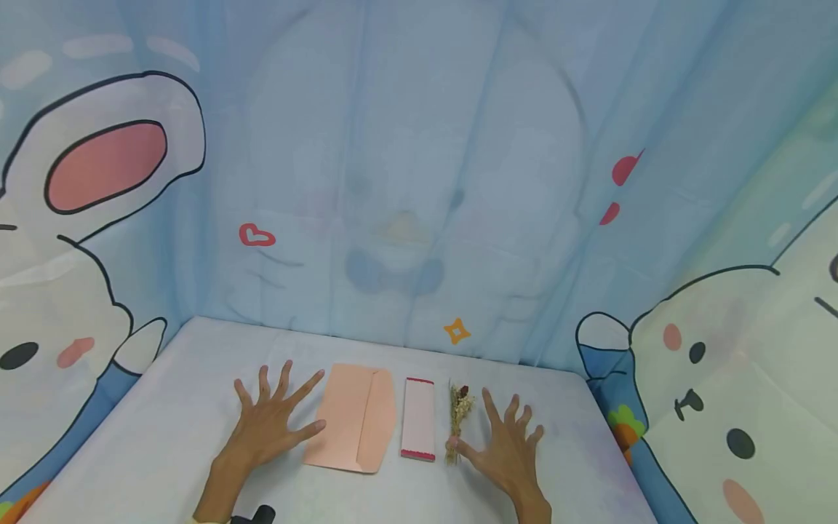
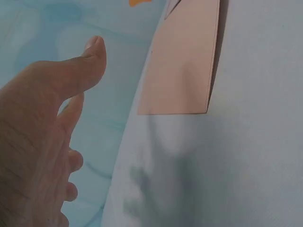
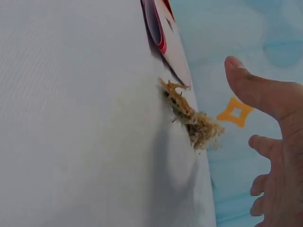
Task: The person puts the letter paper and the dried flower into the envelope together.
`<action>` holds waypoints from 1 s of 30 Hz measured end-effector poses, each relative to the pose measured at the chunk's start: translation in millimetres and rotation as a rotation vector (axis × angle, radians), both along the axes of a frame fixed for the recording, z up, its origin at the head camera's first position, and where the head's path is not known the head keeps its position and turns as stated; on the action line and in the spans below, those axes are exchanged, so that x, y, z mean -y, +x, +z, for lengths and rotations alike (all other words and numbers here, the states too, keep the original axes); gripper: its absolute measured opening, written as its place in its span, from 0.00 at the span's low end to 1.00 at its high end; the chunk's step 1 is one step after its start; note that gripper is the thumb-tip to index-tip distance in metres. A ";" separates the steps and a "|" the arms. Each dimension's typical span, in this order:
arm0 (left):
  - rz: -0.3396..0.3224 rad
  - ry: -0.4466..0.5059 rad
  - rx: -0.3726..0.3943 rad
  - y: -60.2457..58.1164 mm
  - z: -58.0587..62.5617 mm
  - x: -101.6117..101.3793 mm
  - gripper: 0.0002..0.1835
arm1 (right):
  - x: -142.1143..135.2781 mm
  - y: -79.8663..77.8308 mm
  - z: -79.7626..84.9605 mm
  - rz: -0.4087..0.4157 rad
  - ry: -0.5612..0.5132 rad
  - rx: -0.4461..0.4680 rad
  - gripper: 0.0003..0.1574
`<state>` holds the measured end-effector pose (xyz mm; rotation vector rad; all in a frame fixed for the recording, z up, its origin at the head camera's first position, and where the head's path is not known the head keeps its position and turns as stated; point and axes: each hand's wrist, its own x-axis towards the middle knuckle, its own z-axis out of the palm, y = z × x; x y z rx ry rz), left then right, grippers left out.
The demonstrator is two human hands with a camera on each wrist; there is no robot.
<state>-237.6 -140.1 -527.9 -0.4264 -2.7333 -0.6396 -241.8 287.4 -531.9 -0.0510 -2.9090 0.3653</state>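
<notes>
My left hand (image 1: pixel 271 422) is held with fingers spread above the white table, its thumb overlapping the edge of a peach envelope (image 1: pixel 343 422) in the head view. The envelope lies flat with its flap at the right. Beside it lies a folded pale pink card (image 1: pixel 417 421) with red ends. Further right is a small bunch of dried flowers (image 1: pixel 460 411) with one dark red bloom. My right hand (image 1: pixel 507 444), also spread, is just right of the bunch, thumb overlapping its stems. In the right wrist view that hand is raised above the dried flowers (image 3: pixel 191 118) and holds nothing.
A white cloth (image 1: pixel 556 407) covers the table. Behind and at both sides hang blue curtains (image 1: pixel 419 145) printed with cartoon animals. A black strap piece (image 1: pixel 262 514) shows at my left wrist. Hand shadows fall on the cloth.
</notes>
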 end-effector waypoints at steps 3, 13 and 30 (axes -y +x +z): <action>-0.032 0.037 -0.003 0.1 -3.6 -11.7 0.41 | 3.7 2.5 3.5 0.029 -0.039 -0.026 0.67; -0.167 0.070 0.092 0.4 -19.1 -61.8 0.31 | 62.1 -9.1 13.4 -0.089 -0.190 -0.303 0.20; -0.198 0.152 0.240 4.2 -30.2 -71.3 0.33 | 132.5 -18.7 -22.3 -0.226 -0.365 -0.177 0.19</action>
